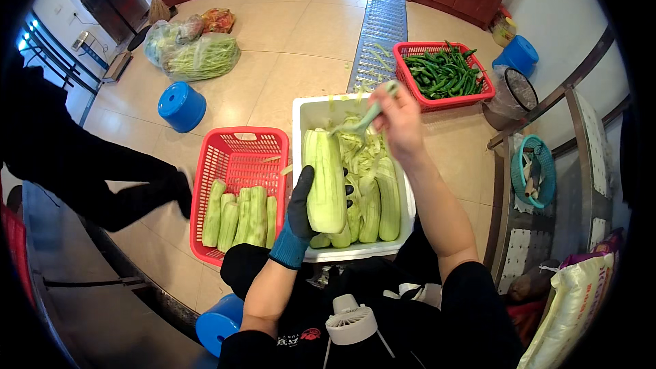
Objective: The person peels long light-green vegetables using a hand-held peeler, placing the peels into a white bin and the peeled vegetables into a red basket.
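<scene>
My left hand (301, 210), in a black and blue work glove, grips a pale green squash (325, 184) and holds it upright over a white foam box (353, 254). My bare right hand (400, 120) has a green peeler (373, 113) in its fingers. The peeler's head is beside the squash's upper end; whether it touches is blurred. Inside the box, peel strips (353, 148) lie heaped around several more squashes (388, 202). To the left, a red plastic basket (197, 210) contains several pale squashes (257, 212) with streaks of green.
A second red basket (410, 95) of green chillies (446, 74) stands beyond the box, by a metal drain grate (379, 20). Blue stools (182, 106) and bagged vegetables (202, 56) are on the floor. A person (123, 164) is at the left; a metal rack (528, 225) stands right.
</scene>
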`<state>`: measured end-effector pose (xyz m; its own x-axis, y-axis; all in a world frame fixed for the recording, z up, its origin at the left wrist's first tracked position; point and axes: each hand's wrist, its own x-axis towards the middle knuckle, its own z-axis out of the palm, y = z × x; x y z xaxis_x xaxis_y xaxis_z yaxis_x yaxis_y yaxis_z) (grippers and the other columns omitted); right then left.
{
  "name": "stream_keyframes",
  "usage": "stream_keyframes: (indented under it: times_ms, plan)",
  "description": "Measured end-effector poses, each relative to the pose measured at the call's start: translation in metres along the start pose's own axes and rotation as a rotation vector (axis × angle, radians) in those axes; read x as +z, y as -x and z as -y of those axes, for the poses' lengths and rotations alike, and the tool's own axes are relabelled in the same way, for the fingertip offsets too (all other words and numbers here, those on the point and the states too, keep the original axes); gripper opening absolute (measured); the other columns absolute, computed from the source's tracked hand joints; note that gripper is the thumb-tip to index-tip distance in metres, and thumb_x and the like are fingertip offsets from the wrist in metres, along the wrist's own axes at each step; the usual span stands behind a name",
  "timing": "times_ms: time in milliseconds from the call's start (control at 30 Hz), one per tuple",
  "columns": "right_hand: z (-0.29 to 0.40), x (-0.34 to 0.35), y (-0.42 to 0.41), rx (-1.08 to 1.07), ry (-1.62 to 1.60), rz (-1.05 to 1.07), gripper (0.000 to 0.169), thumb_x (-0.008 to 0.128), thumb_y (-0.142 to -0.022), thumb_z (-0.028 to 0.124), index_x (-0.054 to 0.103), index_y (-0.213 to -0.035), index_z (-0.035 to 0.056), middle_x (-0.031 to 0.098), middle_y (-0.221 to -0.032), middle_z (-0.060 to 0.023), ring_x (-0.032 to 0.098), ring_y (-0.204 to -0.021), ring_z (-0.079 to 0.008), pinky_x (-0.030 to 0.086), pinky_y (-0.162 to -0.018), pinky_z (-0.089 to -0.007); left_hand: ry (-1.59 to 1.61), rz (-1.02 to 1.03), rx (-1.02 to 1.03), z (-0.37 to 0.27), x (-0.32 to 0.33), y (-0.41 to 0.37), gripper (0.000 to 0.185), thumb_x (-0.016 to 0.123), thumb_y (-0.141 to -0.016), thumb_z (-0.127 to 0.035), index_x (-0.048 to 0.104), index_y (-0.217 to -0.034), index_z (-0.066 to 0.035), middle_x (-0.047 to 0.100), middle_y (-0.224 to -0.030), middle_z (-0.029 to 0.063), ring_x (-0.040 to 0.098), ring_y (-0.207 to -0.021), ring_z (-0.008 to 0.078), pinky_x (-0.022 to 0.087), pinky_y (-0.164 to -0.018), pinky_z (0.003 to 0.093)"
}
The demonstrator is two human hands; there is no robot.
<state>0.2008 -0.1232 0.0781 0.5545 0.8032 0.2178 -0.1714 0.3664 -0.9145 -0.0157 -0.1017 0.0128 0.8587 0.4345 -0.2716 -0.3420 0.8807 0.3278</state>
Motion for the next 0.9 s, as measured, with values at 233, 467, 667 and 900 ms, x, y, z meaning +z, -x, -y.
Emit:
stream_keyframes:
  times_ms: [233,467,667,900]
  plan:
    - [-0.005,-0.019,-0.027,-0.223,0.404,-0.273,0.017,0.06,-0.091,0.019,0.052,-0.088,0.0045,0.055,-0.068,-0.0006,0.049,-0.049,-0.0069,0.039,-0.045,-0.0213,-0.388,-0.087,0.126,0.01,-0.007,0.002,0.052,0.05,-0.093,-0.041,0.044,-0.129,-0.004,0.06,-0.11,0.013,0.064,-0.091,0.0276,0.055,-0.074,0.0399]
    - [-0.031,-0.013,-0.021,-0.014,0.238,-0.205,0.016,0.057,-0.092,0.019,0.051,-0.087,0.0058,0.054,-0.067,-0.0006,0.049,-0.051,-0.0065,0.039,-0.045,-0.0196,-0.154,-0.015,0.024,0.005,-0.002,0.005,0.056,0.05,-0.092,-0.044,0.044,-0.13,-0.004,0.058,-0.112,0.0142,0.062,-0.097,0.027,0.054,-0.079,0.0406]
    - [-0.008,0.017,0.009,0.259,-0.017,0.271,0.016,0.057,-0.093,0.021,0.053,-0.091,0.0053,0.055,-0.072,-0.0021,0.049,-0.053,-0.0084,0.04,-0.049,-0.0199,0.051,0.113,-0.042,0.001,-0.01,-0.001,0.068,0.04,-0.092,-0.056,0.039,-0.136,-0.004,0.054,-0.123,0.0178,0.059,-0.104,0.034,0.05,-0.087,0.0481]
    - [-0.006,-0.021,-0.019,-0.087,0.094,-0.193,0.016,0.057,-0.093,0.02,0.052,-0.086,0.0067,0.055,-0.072,-0.0008,0.047,-0.053,-0.0051,0.039,-0.048,-0.0189,0.049,0.073,0.089,0.002,0.0,0.003,0.068,0.045,-0.089,-0.057,0.038,-0.138,-0.01,0.052,-0.127,0.015,0.052,-0.114,0.034,0.046,-0.091,0.0521]
